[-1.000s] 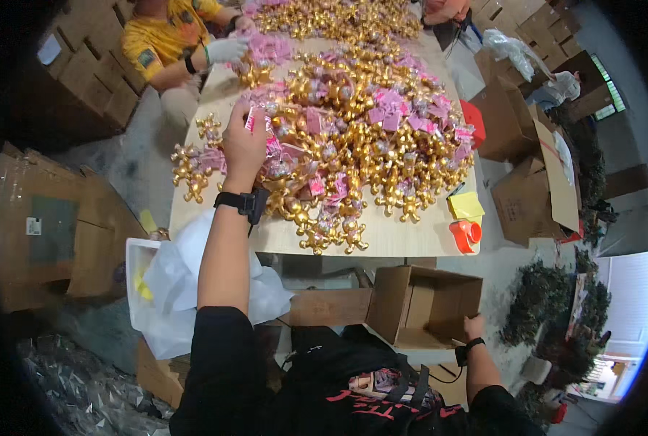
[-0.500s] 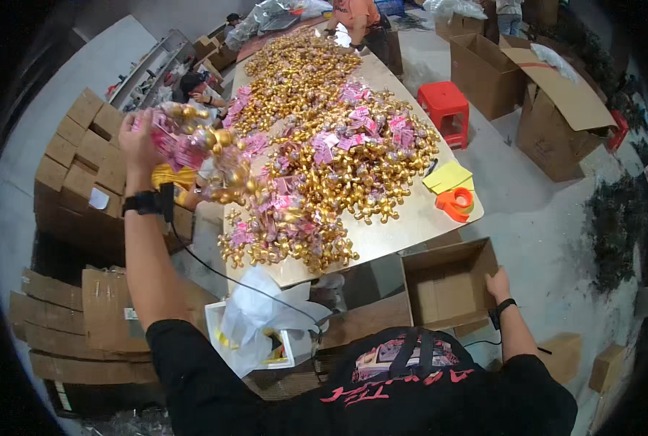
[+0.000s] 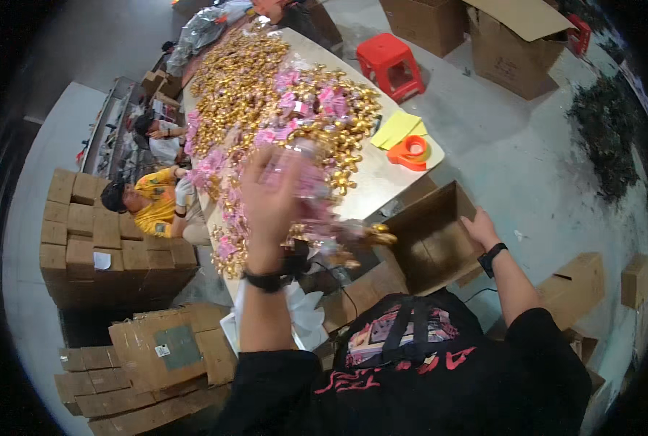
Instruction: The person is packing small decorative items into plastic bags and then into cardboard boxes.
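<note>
My left hand [image 3: 269,200], blurred by motion, grips a bunch of small gold figures in clear bags with pink cards [image 3: 311,190]. Some of the bunch dangles toward an open cardboard box [image 3: 440,243]. That box is tilted at the table's near right end, with bare brown cardboard showing inside. With my right hand [image 3: 482,229] I hold the box by its right-hand rim, fingers curled over the edge. A large pile of the same gold figures [image 3: 240,80] covers much of the table [image 3: 393,178], pink cards scattered among them.
Yellow paper sheets [image 3: 398,129] and an orange tape roll [image 3: 410,152] lie near the table's right corner. A red stool [image 3: 389,62] stands beyond. At the left, a person in yellow [image 3: 160,196] sits by stacked cartons [image 3: 106,240]. Flattened cardboard [image 3: 171,349] lies lower left.
My left hand has swung rightward and down with the bunch, from left of the table toward the box. My right hand stays on the box rim. The whole view has shifted.
</note>
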`<state>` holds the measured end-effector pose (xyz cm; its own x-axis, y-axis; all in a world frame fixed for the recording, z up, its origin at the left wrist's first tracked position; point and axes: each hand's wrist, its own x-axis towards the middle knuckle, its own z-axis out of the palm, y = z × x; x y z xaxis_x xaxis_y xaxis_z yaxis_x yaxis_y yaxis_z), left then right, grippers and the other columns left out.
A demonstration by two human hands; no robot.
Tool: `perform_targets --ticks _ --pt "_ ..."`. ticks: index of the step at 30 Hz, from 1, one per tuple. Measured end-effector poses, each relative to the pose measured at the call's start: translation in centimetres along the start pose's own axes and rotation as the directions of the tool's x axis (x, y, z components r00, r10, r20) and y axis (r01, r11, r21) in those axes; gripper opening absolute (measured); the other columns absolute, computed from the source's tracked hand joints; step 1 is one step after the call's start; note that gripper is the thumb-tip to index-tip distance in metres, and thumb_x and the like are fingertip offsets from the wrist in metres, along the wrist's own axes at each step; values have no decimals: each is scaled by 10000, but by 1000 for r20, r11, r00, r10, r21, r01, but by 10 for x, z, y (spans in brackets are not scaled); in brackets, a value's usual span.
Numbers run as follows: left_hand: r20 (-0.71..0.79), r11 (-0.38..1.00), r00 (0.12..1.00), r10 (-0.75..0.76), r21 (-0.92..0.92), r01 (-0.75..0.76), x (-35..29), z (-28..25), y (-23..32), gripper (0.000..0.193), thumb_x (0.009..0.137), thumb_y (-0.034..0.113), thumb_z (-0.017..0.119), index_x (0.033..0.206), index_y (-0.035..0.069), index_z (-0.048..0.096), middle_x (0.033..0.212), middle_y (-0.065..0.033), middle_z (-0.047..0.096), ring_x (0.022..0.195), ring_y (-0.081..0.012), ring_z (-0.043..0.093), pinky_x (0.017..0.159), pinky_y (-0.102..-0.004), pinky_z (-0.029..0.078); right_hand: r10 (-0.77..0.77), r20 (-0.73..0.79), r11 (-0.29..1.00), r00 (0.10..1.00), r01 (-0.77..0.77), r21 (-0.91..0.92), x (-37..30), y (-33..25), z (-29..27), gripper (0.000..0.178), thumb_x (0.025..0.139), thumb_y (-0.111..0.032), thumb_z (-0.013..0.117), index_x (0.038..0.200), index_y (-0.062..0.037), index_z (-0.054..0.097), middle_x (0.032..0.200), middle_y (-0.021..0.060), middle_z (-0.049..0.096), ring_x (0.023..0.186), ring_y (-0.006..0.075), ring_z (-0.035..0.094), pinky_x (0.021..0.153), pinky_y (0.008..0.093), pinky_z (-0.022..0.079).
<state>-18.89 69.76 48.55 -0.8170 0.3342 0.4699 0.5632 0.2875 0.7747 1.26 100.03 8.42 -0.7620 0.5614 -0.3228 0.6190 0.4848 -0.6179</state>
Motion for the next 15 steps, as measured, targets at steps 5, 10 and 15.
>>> perform_targets --ticks 5,10,15 --pt "207 982 961 -185 12 187 -76 144 -93 284 898 175 648 749 -14 498 635 -128 522 593 -196 446 579 -354 405 -64 130 960 989 26 277 24 8 1 487 943 -333 533 1265 30 499 1186 282 600 1147 391 567 969 434 443" --pt "764 995 641 -71 102 -12 -152 170 -139 449 904 258 667 1278 47 536 1244 -237 604 1179 -353 587 986 -399 465 9 138 937 990 -57 344 13 2 9 444 970 -327 480 1248 18 520 1162 262 617 1115 379 582 949 422 448" --pt "696 847 506 -509 303 437 -156 109 -172 445 883 295 671 1209 7 576 1216 -241 607 1167 -351 580 972 -399 463 -18 -62 922 998 40 386 8 13 12 382 979 -286 513 1186 30 566 1106 204 651 1025 293 616 919 363 469"
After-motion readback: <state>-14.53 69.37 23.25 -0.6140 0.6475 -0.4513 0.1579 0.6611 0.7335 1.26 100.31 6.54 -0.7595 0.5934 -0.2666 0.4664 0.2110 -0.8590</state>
